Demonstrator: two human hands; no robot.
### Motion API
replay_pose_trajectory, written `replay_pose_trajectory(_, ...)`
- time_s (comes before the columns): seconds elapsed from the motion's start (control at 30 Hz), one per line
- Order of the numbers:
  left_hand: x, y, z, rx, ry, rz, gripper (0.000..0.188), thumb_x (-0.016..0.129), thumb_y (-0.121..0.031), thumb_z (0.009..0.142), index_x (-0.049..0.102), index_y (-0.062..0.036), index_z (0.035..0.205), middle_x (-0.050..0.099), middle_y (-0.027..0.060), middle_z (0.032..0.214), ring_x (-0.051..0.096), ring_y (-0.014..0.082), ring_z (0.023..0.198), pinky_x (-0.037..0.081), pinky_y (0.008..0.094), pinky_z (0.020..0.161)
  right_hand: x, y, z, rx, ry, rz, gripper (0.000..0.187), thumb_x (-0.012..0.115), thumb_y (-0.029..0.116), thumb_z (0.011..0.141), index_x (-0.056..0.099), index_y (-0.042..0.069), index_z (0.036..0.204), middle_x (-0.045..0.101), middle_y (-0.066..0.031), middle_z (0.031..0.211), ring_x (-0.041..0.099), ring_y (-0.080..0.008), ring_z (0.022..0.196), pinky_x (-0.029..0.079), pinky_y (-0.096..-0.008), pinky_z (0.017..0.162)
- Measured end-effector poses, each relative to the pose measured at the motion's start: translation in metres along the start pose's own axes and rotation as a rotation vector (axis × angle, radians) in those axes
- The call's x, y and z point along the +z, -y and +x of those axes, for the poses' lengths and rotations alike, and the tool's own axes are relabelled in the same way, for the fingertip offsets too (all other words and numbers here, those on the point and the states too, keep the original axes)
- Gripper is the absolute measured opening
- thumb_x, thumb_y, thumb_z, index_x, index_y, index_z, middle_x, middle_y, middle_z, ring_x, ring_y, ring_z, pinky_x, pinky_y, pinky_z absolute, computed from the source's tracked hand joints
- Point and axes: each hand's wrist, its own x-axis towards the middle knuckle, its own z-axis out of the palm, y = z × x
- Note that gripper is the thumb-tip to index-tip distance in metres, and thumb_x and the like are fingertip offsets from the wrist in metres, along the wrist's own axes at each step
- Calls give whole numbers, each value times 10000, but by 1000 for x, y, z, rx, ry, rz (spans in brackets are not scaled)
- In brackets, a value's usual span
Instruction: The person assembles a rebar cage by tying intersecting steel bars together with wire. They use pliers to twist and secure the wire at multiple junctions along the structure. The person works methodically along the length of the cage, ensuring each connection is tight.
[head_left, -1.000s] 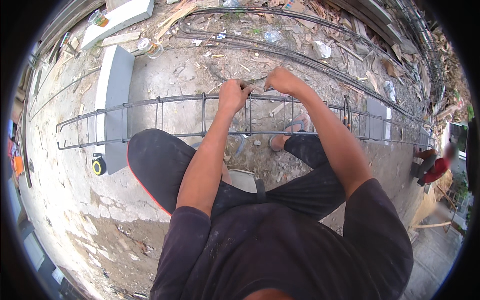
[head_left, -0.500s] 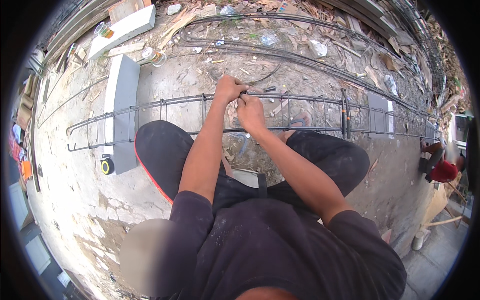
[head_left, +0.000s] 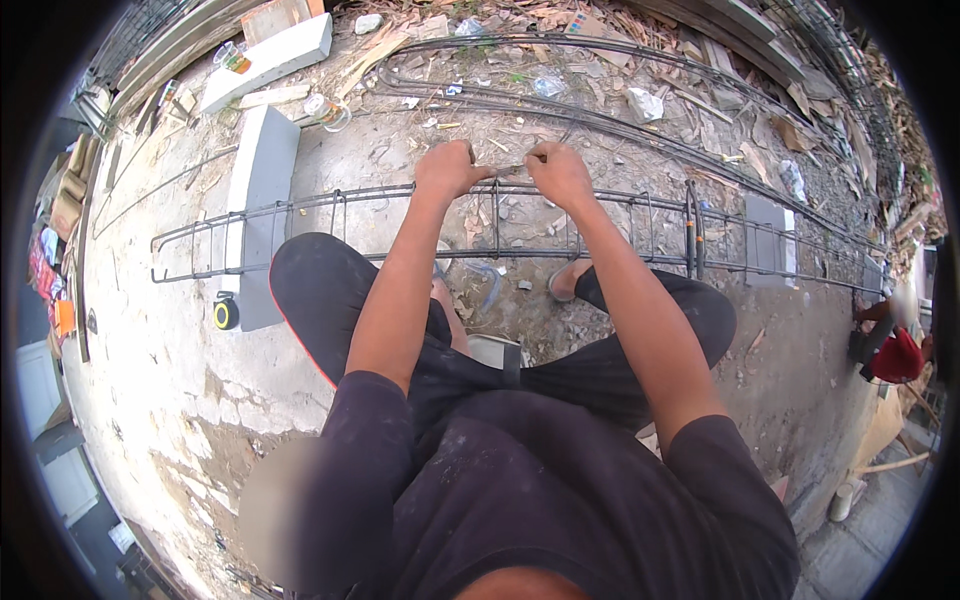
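Both hands working just past the far bars of a long dark steel rebar cage point(head_left: 496, 222), which runs across the middle of the frame from left to right. Left hand point(head_left: 449, 170) closed, thumb and fingers pinching one end of a thin dark strand point(head_left: 508, 170), probably tie wire; right hand point(head_left: 560, 174) curled, looks to be gripping the other end. Strand stretched between them, near the top of a crossing stirrup; whether it touches the bar, can't tell. Progress: cage looks mostly put together, long bars lined up and stirrups set at intervals along its length. The strand spans open between the hands, so that piece seems not yet wound on and fastened. Which joints are tied already is too small to tell, so how many remain is unclear. Cage rests on a grey block with a white face point(head_left: 262, 180) at left and a second grey block point(head_left: 768, 240) at right. Dark rods with orange bands point(head_left: 693, 235) stand across the cage, right of centre. Yellow-and-black round tape measure point(head_left: 226, 312) sits beside the left block's near end; long bent steel rods point(head_left: 600, 109) lie across the upper right.
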Motion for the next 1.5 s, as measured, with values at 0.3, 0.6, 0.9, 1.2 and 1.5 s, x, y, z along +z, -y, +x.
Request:
replay_pose_trajectory(0.3, 19, 4, 5, -50, 156, -88, 284, 820, -386, 885, 841, -142, 1031, 788, 150, 1136, 750, 330, 1080, 598, 461, 917, 43, -2, 50, -143, 235, -217, 271, 746, 351, 892, 839, 152, 1051, 781, -170, 1070, 738, -358, 1049, 578, -470, 938)
replay_pose_trajectory(0.6, 16, 18, 26, -2, 59, -172, 257, 825, -369, 865, 851, -160, 1012, 802, 121, 979, 763, 324, 971, 593, 454, 860, 63, -7, -6, -7, -45, 131, 282, 736, 262, 908, 808, 50, 1080, 758, -228, 1054, 729, -391, 996, 565, -490, 840)
replay_pose_trajectory(0.9, 1, -22, 15, 60, 78, 110, 351, 846, -412, 837, 821, -125, 1037, 797, 131, 1053, 759, 348, 996, 595, 459, 875, 25, 27, -52, -92, 171, -181, 562, 656, 264, 989, 576, -70, 1433, 709, -275, 1235, 688, -434, 1169, 548, -507, 991)
replay_pose_trajectory(1.2, 17, -12, 3, 244, -59, 34, 298, 781, -287, 874, 755, -110, 1112, 770, 155, 1087, 731, 362, 1052, 581, 495, 880, -213, -99, -103, 131, -409, 603, 426, 683, 310, 1014, 712, 35, 1337, 726, -36, 998, 637, -103, 798, 451, -261, 637)
replay_pose_trajectory(1.5, 7, -1, 10, 379, 38, 44, 308, 716, -369, 952, 755, -82, 1055, 761, 162, 1032, 727, 358, 1029, 569, 480, 879, -140, -291, -130, 290, -311, -401, 643, 797, 428, 904, 659, -5, 1358, 659, -284, 1254, 613, -509, 1206, 486, -512, 1059)
